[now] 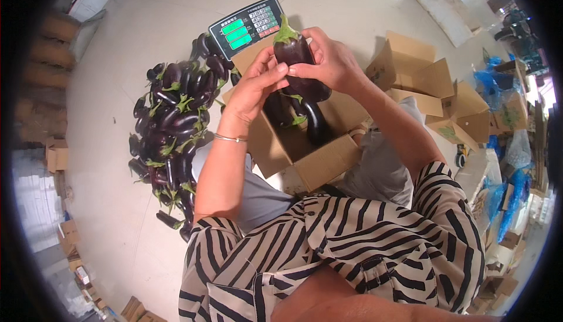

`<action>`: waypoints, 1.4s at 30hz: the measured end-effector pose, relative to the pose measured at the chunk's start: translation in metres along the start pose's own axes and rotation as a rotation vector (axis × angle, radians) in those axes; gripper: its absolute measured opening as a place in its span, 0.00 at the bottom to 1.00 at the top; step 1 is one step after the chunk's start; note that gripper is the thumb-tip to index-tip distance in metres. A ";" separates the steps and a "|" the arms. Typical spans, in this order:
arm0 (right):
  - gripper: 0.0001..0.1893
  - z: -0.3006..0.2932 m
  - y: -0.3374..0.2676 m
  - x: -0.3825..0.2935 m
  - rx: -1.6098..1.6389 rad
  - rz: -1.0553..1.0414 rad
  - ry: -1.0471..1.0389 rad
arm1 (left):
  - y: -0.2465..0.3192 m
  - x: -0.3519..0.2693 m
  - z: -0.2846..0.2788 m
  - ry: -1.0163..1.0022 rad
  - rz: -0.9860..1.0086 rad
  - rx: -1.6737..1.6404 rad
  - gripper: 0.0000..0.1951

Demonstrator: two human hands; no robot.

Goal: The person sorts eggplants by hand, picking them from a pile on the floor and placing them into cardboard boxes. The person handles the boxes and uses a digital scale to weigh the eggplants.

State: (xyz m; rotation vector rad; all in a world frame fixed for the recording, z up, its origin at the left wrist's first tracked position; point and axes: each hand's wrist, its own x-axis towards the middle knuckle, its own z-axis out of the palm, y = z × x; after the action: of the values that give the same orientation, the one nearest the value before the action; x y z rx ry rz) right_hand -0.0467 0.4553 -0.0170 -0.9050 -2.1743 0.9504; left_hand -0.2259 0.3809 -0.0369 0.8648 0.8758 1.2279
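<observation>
Between both hands I hold a large dark purple eggplant [303,58] with its green cap pointing away from me. My left hand [259,78] grips its left side, thumb across the front. On the other side, my right hand [332,62] wraps it, and the two thumbs nearly meet. Below it stands a cardboard box [327,159] with its flaps spread, between my knees. Several eggplants [317,122] lie inside; the held one and my hands hide part of them. Beyond the box is the lit panel of a digital scale [246,27]; its platform is not visible.
A big heap of eggplants [171,124] lies on the floor at the left. To the right are two open cardboard boxes [413,73] [466,111], a white foam piece [444,10] and blue plastic wrap [497,78]. Stacked cartons [44,58] line the far left.
</observation>
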 end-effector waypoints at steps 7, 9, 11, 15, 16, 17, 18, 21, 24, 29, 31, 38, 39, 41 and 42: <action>0.33 0.042 0.026 -0.004 0.177 -0.014 -0.142 | -0.013 0.005 -0.018 0.202 0.045 -0.076 0.18; 0.33 0.053 0.045 0.005 0.414 0.075 -0.152 | -0.012 0.005 -0.031 0.239 0.004 -0.087 0.15; 0.25 0.039 0.031 0.010 0.747 0.264 -0.278 | -0.012 0.004 -0.046 0.291 0.006 -0.279 0.16; 0.25 0.023 0.042 0.005 0.794 0.267 -0.461 | -0.003 0.004 -0.050 0.253 0.103 -0.446 0.26; 0.27 0.025 0.045 0.000 0.849 0.261 -0.462 | -0.004 0.005 -0.051 0.259 0.104 -0.442 0.26; 0.29 0.026 0.046 -0.006 0.903 0.256 -0.461 | -0.005 0.007 -0.051 0.241 0.125 -0.478 0.27; 0.30 0.019 0.042 -0.010 0.876 0.340 -0.561 | -0.007 0.006 -0.050 0.223 0.141 -0.518 0.28; 0.29 0.028 0.040 -0.016 0.898 0.289 -0.471 | -0.008 0.006 -0.048 0.228 0.143 -0.513 0.28; 0.27 0.025 0.040 -0.016 1.000 0.369 -0.489 | 0.000 0.001 -0.037 0.154 0.151 -0.498 0.27; 0.31 0.017 0.033 -0.024 0.973 0.303 -0.397 | 0.011 -0.003 -0.021 -0.081 0.231 -0.378 0.32; 0.32 0.017 0.031 -0.025 0.980 0.303 -0.425 | 0.014 -0.007 -0.020 -0.075 0.222 -0.350 0.34; 0.33 0.015 0.025 -0.022 0.885 0.309 -0.463 | 0.012 -0.012 -0.018 0.005 0.266 -0.186 0.34; 0.33 0.015 0.025 -0.021 0.906 0.328 -0.486 | 0.011 -0.012 -0.016 0.017 0.276 -0.166 0.34; 0.32 0.019 0.030 -0.020 0.873 0.291 -0.489 | 0.009 -0.011 -0.016 0.026 0.285 -0.147 0.33; 0.32 0.022 0.032 -0.020 0.843 0.256 -0.493 | 0.007 -0.011 -0.016 0.027 0.296 -0.126 0.33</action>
State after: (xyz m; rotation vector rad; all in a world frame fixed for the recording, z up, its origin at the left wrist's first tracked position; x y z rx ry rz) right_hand -0.0399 0.4479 -0.0596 -0.5540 -1.7135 2.1705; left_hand -0.2448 0.3720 -0.0363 0.8992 0.6993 1.5376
